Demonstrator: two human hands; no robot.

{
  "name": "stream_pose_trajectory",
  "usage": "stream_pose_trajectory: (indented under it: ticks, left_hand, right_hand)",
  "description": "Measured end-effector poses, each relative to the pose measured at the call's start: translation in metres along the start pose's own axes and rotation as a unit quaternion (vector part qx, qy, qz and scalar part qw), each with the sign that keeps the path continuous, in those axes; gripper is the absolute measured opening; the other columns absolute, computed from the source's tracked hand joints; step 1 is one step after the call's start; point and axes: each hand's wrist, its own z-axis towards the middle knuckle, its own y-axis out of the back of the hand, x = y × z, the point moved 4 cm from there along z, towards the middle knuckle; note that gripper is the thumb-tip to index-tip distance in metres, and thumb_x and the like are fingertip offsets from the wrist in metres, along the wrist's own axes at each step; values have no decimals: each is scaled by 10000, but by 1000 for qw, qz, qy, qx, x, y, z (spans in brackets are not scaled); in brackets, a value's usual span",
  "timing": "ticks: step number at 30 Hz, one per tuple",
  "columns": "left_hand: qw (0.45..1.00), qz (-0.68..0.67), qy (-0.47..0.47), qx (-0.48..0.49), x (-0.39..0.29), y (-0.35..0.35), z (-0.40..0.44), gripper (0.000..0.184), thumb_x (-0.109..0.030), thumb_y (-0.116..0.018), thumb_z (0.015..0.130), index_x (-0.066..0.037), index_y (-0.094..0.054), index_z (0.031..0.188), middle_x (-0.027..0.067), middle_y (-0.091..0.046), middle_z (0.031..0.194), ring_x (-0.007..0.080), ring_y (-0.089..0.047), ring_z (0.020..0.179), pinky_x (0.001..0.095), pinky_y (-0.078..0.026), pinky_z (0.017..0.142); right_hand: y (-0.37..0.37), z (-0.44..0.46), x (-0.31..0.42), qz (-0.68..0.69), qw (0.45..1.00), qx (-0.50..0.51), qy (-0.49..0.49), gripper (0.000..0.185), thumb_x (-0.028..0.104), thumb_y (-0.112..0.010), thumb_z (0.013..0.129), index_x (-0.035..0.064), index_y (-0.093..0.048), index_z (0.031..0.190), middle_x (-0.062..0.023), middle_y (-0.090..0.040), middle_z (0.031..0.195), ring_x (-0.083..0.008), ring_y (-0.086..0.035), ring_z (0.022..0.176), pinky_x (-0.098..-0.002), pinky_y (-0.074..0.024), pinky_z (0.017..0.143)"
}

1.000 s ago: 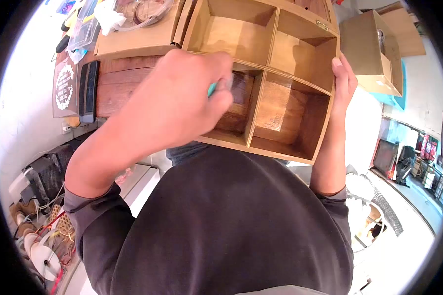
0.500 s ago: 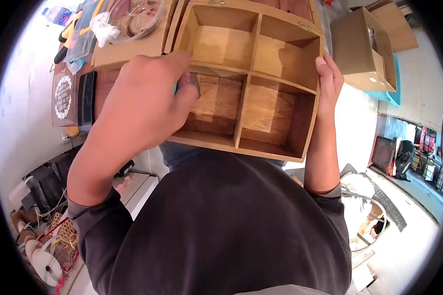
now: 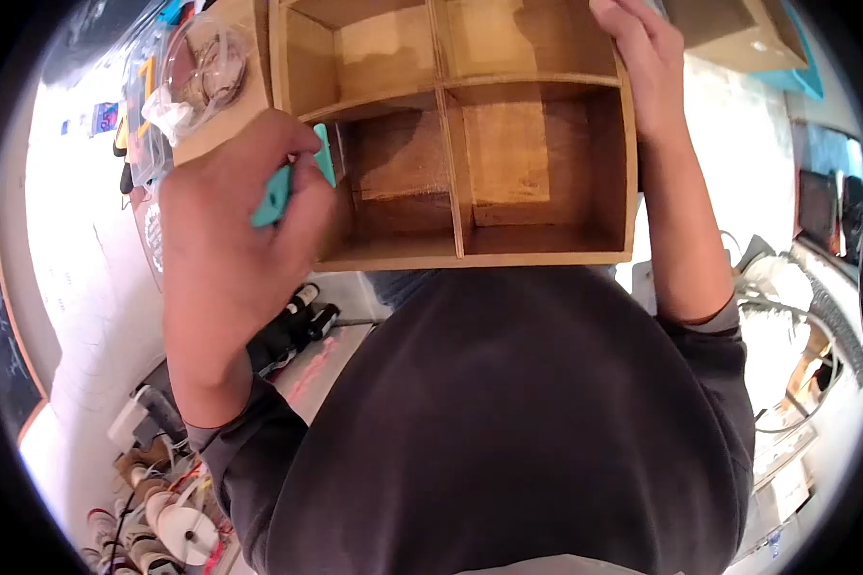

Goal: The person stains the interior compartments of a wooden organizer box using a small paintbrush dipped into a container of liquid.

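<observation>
A wooden box (image 3: 457,172) with four visible compartments is held tilted in front of my body. My left hand (image 3: 249,211) is closed on a teal tool (image 3: 276,195), whose flat head is at the left edge of the lower left compartment. The two lower compartments look darker and glossier than the upper ones. My right hand (image 3: 647,67) grips the box's right side, fingers bent over its edge.
A clear round container (image 3: 204,62) and crumpled white material (image 3: 168,113) are at the upper left. An open cardboard box (image 3: 738,34) stands at the upper right. Ribbon spools (image 3: 187,534) lie at the lower left.
The view has shifted, and the box now appears higher and more level. My left hand has moved to the box's left edge, and more of the teal tool shows.
</observation>
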Motion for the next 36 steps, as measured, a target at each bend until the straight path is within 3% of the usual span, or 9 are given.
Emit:
stream_pose_trajectory:
  ticks: [3, 8, 12, 21, 23, 24, 32, 35, 36]
  left_hand:
    - [985, 114, -117, 59, -6, -20, 0, 22, 13, -629, 832, 18, -621, 852, 213, -643, 767, 388, -651, 701, 402, -497, 641]
    - [968, 54, -96, 225, -7, -18, 8, 84, 23, -607, 827, 21, -662, 890, 172, -644, 766, 303, -613, 639, 346, -460, 619]
    - [978, -25, 16, 205, 5, -11, 25, 104, 7, -577, 863, 35, -665, 909, 149, -614, 729, 197, -580, 626, 299, -430, 605]
    - [956, 24, -94, 276, 4, -26, 28, 126, -22, -553, 847, 63, -643, 873, 143, -611, 632, 178, -599, 533, 323, -456, 541]
    - [945, -39, 34, 324, 10, -28, 31, 140, -34, -551, 867, 45, -667, 863, 110, -653, 631, 147, -577, 461, 278, -436, 466]
    - [912, -93, 208, 340, 12, -29, 30, 157, -42, -547, 899, 28, -685, 873, 84, -678, 661, 119, -579, 441, 241, -434, 412]
    - [924, -283, 212, 150, 8, -3, 20, 169, -82, -547, 942, 41, -661, 953, 99, -655, 650, 122, -556, 420, 222, -419, 369]
    - [942, -311, 112, 58, 25, 52, 1, 188, -73, -590, 978, 82, -635, 1076, 116, -695, 736, 109, -590, 482, 207, -434, 409]
    - [952, -293, 88, 3, 35, 74, -7, 204, -91, -610, 982, 84, -622, 1086, 125, -693, 739, 112, -590, 487, 202, -428, 411]
  right_hand:
    - [-6, 0, 6, 41, 997, 51, 37, 412, 209, -571, 1002, -85, -639, 1282, -84, -690, 1136, -144, -626, 1002, -278, -497, 867]
    - [-9, 0, 1, 97, 993, 45, 49, 365, 190, -582, 992, -78, -659, 1228, -41, -691, 1056, -113, -617, 940, -260, -490, 821]
    - [-5, 3, 4, 86, 993, 56, 53, 330, 182, -587, 983, -74, -677, 1169, -29, -688, 991, -104, -609, 881, -258, -487, 774]
    - [-5, 0, 7, 122, 988, 69, 60, 330, 195, -590, 979, -71, -688, 1147, -35, -694, 970, -103, -619, 852, -254, -486, 758]
    - [-8, -1, 7, 134, 986, 89, 47, 327, 189, -586, 979, -72, -687, 1149, -34, -695, 971, -101, -617, 851, -252, -483, 758]
    - [-10, -3, 6, 123, 989, 57, 55, 330, 186, -583, 980, -75, -683, 1155, -34, -695, 974, -100, -617, 853, -252, -483, 762]
    - [-12, -4, 6, 83, 993, 24, 75, 411, 193, -568, 991, -87, -645, 1281, -64, -703, 1074, -135, -632, 938, -267, -492, 821]
    - [-16, -4, 10, 83, 995, -9, 46, 365, 200, -576, 982, -87, -699, 1171, -117, -722, 1052, -156, -658, 951, -283, -504, 822]
    - [-7, -2, -1, 4, 999, -48, -1, 507, 308, -616, 967, -75, -639, 1298, -146, -686, 1204, -196, -626, 1101, -300, -454, 957]
